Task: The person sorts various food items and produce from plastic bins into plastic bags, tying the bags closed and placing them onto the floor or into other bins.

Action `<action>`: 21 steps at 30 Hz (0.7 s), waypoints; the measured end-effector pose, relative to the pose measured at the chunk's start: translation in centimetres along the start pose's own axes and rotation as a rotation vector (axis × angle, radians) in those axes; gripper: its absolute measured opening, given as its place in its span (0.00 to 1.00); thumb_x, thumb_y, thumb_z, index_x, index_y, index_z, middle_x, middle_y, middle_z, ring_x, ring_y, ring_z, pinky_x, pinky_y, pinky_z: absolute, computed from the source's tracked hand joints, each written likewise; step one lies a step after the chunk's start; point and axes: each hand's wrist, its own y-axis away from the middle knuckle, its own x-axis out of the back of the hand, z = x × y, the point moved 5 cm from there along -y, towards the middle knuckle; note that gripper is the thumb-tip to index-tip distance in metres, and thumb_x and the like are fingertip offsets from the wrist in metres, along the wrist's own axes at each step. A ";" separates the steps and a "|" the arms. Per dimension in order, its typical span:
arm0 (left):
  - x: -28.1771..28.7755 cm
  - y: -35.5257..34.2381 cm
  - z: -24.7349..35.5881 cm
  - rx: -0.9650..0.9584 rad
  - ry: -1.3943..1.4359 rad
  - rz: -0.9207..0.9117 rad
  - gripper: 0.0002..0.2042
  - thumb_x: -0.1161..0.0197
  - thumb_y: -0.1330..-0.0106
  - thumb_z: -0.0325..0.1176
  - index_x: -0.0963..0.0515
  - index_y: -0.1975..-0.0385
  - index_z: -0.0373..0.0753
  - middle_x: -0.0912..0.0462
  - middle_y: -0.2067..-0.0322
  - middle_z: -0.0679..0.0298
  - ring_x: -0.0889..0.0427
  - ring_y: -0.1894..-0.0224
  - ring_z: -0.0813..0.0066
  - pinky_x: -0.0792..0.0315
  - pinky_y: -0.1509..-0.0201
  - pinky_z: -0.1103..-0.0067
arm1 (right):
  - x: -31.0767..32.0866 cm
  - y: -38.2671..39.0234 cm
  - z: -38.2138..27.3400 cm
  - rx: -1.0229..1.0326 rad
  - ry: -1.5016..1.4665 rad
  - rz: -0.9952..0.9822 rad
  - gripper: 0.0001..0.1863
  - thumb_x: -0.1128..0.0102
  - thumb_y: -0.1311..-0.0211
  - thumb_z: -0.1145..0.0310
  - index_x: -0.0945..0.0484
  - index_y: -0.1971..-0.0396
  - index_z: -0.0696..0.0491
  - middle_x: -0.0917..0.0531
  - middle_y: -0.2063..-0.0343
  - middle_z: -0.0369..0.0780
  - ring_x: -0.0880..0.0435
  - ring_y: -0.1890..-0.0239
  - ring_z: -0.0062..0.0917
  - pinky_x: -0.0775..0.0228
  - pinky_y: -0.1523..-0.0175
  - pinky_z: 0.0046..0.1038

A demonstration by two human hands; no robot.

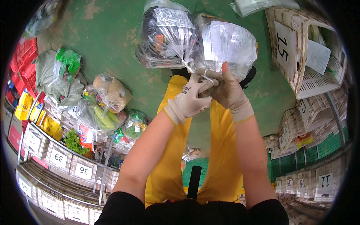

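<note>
One off-white slatted crate [288, 80], far right. Two stuffed clear bags, far centre, side by side: left bag [168, 50] dark inside, right bag [245, 67] with white sheet. Left gloved hand [190, 98]: fingers clamped on left bag's neck. Right gloved hand [230, 93] alongside, thumb raised; can't tell its other fingers' grip.

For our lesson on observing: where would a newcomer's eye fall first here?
Probably on the bright yellow trousers at centre, with the gloved left hand and right hand above, at the twisted neck of a clear plastic bag. Next, the white crate at upper right and the bagged green vegetables at left.
</note>
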 end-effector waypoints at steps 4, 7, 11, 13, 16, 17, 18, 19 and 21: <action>3.2 2.0 3.2 0.022 -0.245 -0.016 0.23 0.42 0.52 0.30 0.27 0.52 0.36 0.33 0.54 0.54 0.28 0.57 0.66 0.33 0.56 0.77 | -1.4 -0.7 1.8 -0.058 0.023 -0.125 0.40 0.69 0.36 0.38 0.35 0.45 0.63 0.23 0.56 0.39 0.26 0.51 0.26 0.39 0.41 0.35; 5.5 4.8 3.5 0.159 -0.527 -0.048 0.23 0.41 0.52 0.32 0.27 0.52 0.38 0.32 0.53 0.52 0.30 0.54 0.59 0.33 0.53 0.72 | -4.7 -3.1 3.7 -0.053 0.357 -0.173 0.34 0.68 0.34 0.41 0.26 0.57 0.59 0.24 0.61 0.36 0.26 0.56 0.24 0.36 0.45 0.30; 5.7 4.1 3.7 0.151 -1.077 -0.093 0.20 0.41 0.51 0.34 0.26 0.55 0.38 0.30 0.54 0.50 0.31 0.55 0.50 0.35 0.51 0.65 | -4.5 -5.0 1.7 0.156 1.103 -0.256 0.31 0.71 0.32 0.44 0.25 0.64 0.57 0.24 0.66 0.38 0.25 0.67 0.23 0.29 0.59 0.24; 4.3 3.8 3.6 0.140 -1.168 -0.177 0.19 0.42 0.51 0.36 0.26 0.57 0.38 0.28 0.57 0.50 0.31 0.57 0.50 0.34 0.51 0.64 | -3.1 -4.5 2.3 0.038 1.052 -0.241 0.30 0.72 0.31 0.46 0.26 0.63 0.56 0.24 0.68 0.40 0.25 0.71 0.24 0.29 0.66 0.24; 2.9 2.6 2.6 0.127 -1.178 -0.400 0.14 0.45 0.46 0.33 0.24 0.60 0.38 0.27 0.60 0.51 0.28 0.60 0.57 0.31 0.55 0.69 | -0.8 -2.4 1.9 0.555 1.314 -0.189 0.20 0.62 0.31 0.55 0.28 0.59 0.57 0.25 0.68 0.42 0.26 0.73 0.28 0.31 0.74 0.25; 3.2 2.2 2.4 0.078 -1.011 -0.370 0.13 0.44 0.46 0.32 0.24 0.61 0.38 0.26 0.62 0.54 0.28 0.64 0.63 0.31 0.60 0.72 | -1.4 -1.5 1.2 0.741 1.441 -0.170 0.18 0.59 0.32 0.58 0.28 0.58 0.57 0.25 0.68 0.42 0.26 0.72 0.29 0.31 0.74 0.25; 4.3 1.8 2.1 0.027 -0.845 -0.357 0.12 0.43 0.45 0.32 0.23 0.62 0.38 0.26 0.64 0.57 0.27 0.68 0.68 0.30 0.65 0.76 | -0.9 -1.3 1.5 0.845 1.514 -0.131 0.14 0.54 0.37 0.62 0.26 0.63 0.56 0.25 0.68 0.42 0.25 0.70 0.32 0.31 0.70 0.29; 5.5 1.3 1.9 -0.019 -0.678 -0.341 0.10 0.43 0.45 0.31 0.23 0.63 0.38 0.25 0.66 0.60 0.27 0.72 0.73 0.30 0.70 0.79 | -0.6 -1.0 2.0 0.941 1.585 -0.087 0.09 0.49 0.42 0.65 0.24 0.69 0.55 0.25 0.68 0.42 0.24 0.67 0.35 0.31 0.66 0.32; 8.8 0.6 -0.7 0.298 -0.325 -0.375 0.09 0.44 0.44 0.28 0.23 0.64 0.37 0.26 0.70 0.65 0.30 0.78 0.80 0.34 0.75 0.84 | -0.2 -2.1 0.9 0.717 1.285 -0.046 0.09 0.46 0.46 0.65 0.24 0.70 0.54 0.26 0.68 0.43 0.24 0.68 0.36 0.31 0.64 0.34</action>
